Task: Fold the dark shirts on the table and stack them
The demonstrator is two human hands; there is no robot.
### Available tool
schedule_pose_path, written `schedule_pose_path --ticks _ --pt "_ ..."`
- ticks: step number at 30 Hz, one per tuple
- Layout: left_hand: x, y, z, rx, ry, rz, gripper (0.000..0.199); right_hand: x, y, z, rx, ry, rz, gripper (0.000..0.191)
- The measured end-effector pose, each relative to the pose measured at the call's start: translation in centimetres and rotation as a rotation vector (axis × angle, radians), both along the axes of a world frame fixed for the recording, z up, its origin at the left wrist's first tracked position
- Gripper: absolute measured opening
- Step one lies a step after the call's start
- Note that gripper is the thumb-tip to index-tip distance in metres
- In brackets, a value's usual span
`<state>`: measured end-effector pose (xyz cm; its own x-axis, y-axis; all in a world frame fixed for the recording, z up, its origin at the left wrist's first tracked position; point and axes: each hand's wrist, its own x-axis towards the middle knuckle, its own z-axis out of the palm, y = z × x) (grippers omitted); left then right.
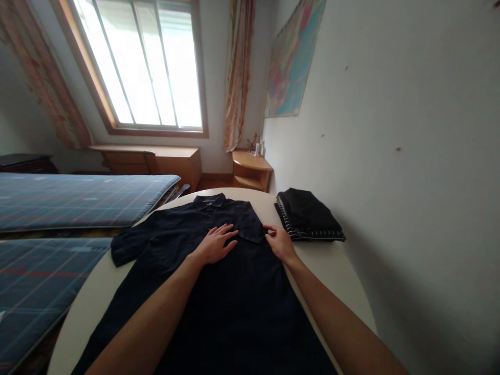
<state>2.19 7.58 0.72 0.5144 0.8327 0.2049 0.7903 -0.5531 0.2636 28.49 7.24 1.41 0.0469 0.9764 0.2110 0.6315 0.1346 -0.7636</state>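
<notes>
A dark navy polo shirt (pixel 234 291) lies spread out, with its collar at the far end and its left-side sleeve stretched outward. The right-side sleeve is folded inward over the body. My left hand (pixel 217 244) rests on the upper part of the shirt, fingers spread and holding nothing. At the shirt's right edge, beside the folded sleeve, is my right hand (pixel 279 242). Its thumb and forefinger are slightly apart near the cloth, with no fabric visibly between them.
Folded dark clothes (pixel 310 216) are stacked at the right of the round white table (pixel 353 276), close to the wall. Beds with blue plaid mattresses (pixel 78 200) stand to the left. A corner shelf (pixel 252 161) and a desk (pixel 172 151) are beyond the table.
</notes>
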Motion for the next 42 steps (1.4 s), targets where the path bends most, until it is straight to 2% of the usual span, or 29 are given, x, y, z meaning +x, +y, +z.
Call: schedule_pose_path --ticks 2,7,12,15,18,21,26,29,31,33,36,39,42 --pt "0.0 0.0 0.0 -0.003 -0.012 -0.001 0.049 -0.1 0.2 0.3 -0.044 0.068 0.002 0.043" --pt "-0.1 0.1 -0.1 0.013 -0.06 -0.008 0.046 -0.6 0.6 1.0 -0.039 0.158 -0.022 0.044" --pt "0.0 0.3 -0.1 0.022 -0.151 -0.039 0.044 -1.8 0.4 2.3 -0.041 0.122 -0.024 0.047" --pt "-0.1 0.4 0.0 -0.014 -0.273 -0.037 0.047 -3.3 0.4 3.6 -0.015 0.087 0.019 0.048" --pt "-0.3 0.6 0.1 -0.107 -0.449 -0.008 0.051 -5.4 0.5 4.3 0.008 0.1 0.106 0.05" --pt "-0.6 0.8 0.1 -0.174 -0.561 0.037 0.053 -7.6 0.5 3.7 -0.01 0.153 0.229 0.054" --pt "-0.6 1.2 -0.3 -0.066 -0.544 0.047 0.05 -9.5 -0.4 1.3 -0.116 0.156 0.512 0.071" --pt "-0.4 1.5 -0.6 -0.03 -0.499 0.021 0.049 -9.2 -1.4 0.9 -0.074 0.124 0.626 0.071" --pt "-0.3 1.7 -0.7 -0.024 -0.489 0.022 0.046 -8.7 -2.4 1.4 -0.031 0.039 0.593 0.064" --pt "-0.2 1.7 -0.8 -0.014 -0.481 0.031 0.042 -8.0 -3.6 2.2 -0.015 -0.102 0.496 0.056" --pt "-0.3 1.7 -1.0 -0.006 -0.471 0.038 0.038 -7.0 -5.7 3.5 -0.084 -0.327 0.388 0.049" --pt "-0.2 1.6 -1.0 -0.007 -0.476 0.043 0.037 -6.2 -7.4 4.2 -0.184 -0.468 0.369 0.04" --pt "-0.2 1.5 -0.7 -0.011 -0.501 0.065 0.038 -6.0 -8.5 4.6 -0.211 -0.421 0.439 0.037"
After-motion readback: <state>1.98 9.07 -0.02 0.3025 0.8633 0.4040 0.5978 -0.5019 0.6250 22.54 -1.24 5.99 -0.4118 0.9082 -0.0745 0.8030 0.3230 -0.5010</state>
